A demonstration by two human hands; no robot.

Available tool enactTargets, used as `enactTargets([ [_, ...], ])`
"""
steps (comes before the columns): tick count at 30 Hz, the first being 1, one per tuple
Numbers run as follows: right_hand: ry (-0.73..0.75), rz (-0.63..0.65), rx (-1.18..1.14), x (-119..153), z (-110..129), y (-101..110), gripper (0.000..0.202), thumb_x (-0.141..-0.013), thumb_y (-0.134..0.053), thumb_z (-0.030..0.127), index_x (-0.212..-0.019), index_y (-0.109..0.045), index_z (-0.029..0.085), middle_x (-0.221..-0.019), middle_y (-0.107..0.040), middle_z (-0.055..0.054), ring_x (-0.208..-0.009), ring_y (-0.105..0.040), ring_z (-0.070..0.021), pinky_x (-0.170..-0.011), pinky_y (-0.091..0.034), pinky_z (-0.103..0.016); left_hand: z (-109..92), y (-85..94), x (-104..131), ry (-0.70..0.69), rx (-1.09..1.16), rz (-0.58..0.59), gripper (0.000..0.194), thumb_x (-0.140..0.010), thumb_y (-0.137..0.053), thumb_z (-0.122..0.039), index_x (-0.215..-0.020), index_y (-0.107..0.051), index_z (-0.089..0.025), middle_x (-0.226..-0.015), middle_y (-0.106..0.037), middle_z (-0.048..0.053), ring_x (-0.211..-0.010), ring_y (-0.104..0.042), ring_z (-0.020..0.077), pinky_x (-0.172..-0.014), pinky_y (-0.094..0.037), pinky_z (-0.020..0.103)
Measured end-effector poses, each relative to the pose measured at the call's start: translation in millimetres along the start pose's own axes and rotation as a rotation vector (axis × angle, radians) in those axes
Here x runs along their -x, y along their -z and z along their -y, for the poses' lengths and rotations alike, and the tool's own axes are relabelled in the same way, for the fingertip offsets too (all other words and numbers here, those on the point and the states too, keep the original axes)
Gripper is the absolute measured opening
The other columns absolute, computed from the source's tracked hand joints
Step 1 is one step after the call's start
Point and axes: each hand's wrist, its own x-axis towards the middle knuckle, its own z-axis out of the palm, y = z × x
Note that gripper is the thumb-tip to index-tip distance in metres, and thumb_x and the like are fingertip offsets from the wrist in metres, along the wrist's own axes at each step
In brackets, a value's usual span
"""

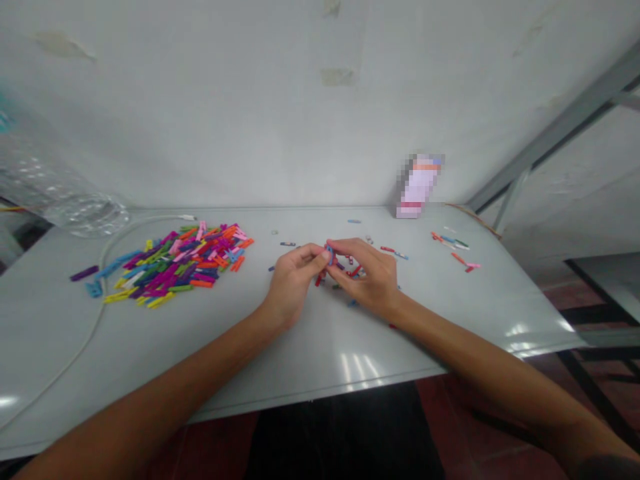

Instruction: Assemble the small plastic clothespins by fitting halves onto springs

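Observation:
My left hand [295, 280] and my right hand [370, 273] meet above the middle of the table. Thumbs and fingertips of both pinch a small blue clothespin piece [329, 253], mostly covered by the fingers. Under and around my right hand lie loose clothespin parts [355, 271], red, blue and dark, partly hidden by it. To the left of my left hand spreads a heap of colourful plastic clothespins [175, 263] in purple, yellow, orange, green, pink and blue.
A white cable [103, 267] curves over the left of the table [300, 360]. Crumpled clear plastic [90, 210] sits at the back left. A blurred-out pink object [420, 187] leans on the wall. Several pieces [450, 241] lie at the right, near thin cord [475, 220].

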Motion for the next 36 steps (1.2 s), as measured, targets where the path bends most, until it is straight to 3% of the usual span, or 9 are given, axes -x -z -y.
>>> enactTargets([
  [6, -0.023, 0.016, -0.003, -2.4, -1.6, -0.8, 0.029, -0.107, -0.074, 0.030, -0.136, -0.077, 0.028, -0.121, -0.087, -0.008, -0.110, -0.084, -0.0251, -0.099, -0.070, -0.043, 1.6, 2.3, -2.0, -0.016, -0.022, 0.000, 0.026, -0.086, -0.089, -0.041, -0.081, -0.076, -0.019, -0.080, -0.066, 0.002, -0.076, -0.058, 0.0173, -0.073, -0.048, 0.029],
  [12, 0.023, 0.054, -0.091, -11.3, -9.2, 7.9, 0.029, -0.106, -0.078, 0.031, -0.134, -0.076, 0.027, -0.122, -0.085, -0.008, -0.112, -0.082, -0.0245, -0.100, -0.067, -0.042, -0.5, 6.9, -3.6, -0.119, -0.204, 0.016, 0.021, -0.093, -0.087, -0.041, -0.094, -0.082, -0.021, -0.085, -0.072, 0.002, -0.076, -0.062, 0.0175, -0.069, -0.049, 0.029],
  [19, -0.007, 0.063, -0.114, -11.0, -16.5, 11.7, 0.026, -0.103, -0.083, 0.043, -0.124, -0.081, 0.027, -0.120, -0.086, -0.009, -0.110, -0.082, -0.0258, -0.100, -0.068, -0.045, 0.0, 10.8, -4.0, -0.128, -0.280, 0.060, 0.023, -0.095, -0.086, -0.043, -0.094, -0.083, -0.021, -0.086, -0.076, 0.003, -0.075, -0.064, 0.0182, -0.069, -0.050, 0.030],
  [24, -0.016, 0.067, -0.162, -12.1, -14.2, 13.1, 0.028, -0.101, -0.085, 0.042, -0.125, -0.082, 0.027, -0.122, -0.086, -0.009, -0.111, -0.082, -0.0259, -0.102, -0.067, -0.045, 2.9, 13.3, -5.9, -0.119, -0.263, 0.035, 0.023, -0.091, -0.089, -0.042, -0.089, -0.083, -0.020, -0.081, -0.076, 0.003, -0.071, -0.063, 0.0178, -0.065, -0.050, 0.030],
  [27, -0.102, 0.128, -0.276, -15.5, -12.5, 16.7, 0.025, -0.105, -0.079, 0.039, -0.125, -0.083, 0.025, -0.120, -0.086, -0.009, -0.110, -0.081, -0.0250, -0.099, -0.066, -0.044, 1.1, 14.4, -7.1, -0.147, -0.328, 0.018, 0.023, -0.091, -0.087, -0.042, -0.090, -0.083, -0.019, -0.078, -0.076, 0.002, -0.069, -0.065, 0.0176, -0.066, -0.053, 0.030],
  [31, -0.340, 0.184, -0.431, -18.4, -16.9, 19.2, 0.020, -0.104, -0.080, 0.041, -0.104, -0.087, 0.022, -0.101, -0.086, -0.007, -0.091, -0.079, -0.0205, -0.081, -0.064, -0.035, -2.4, 16.9, -8.1, -0.273, -0.604, 0.037, 0.015, -0.095, -0.081, -0.035, -0.095, -0.083, -0.020, -0.085, -0.082, 0.004, -0.075, -0.073, 0.0204, -0.074, -0.058, 0.032],
  [36, -0.387, 0.156, -0.499, -18.1, -21.1, 17.4, 0.023, -0.099, -0.087, 0.046, -0.097, -0.088, 0.023, -0.098, -0.084, -0.007, -0.088, -0.077, -0.0202, -0.078, -0.062, -0.034, -2.1, 19.2, -9.5, -0.460, -0.805, 0.034, 0.006, -0.097, -0.078, -0.024, -0.096, -0.083, -0.021, -0.093, -0.085, 0.004, -0.082, -0.077, 0.0208, -0.081, -0.061, 0.033],
])
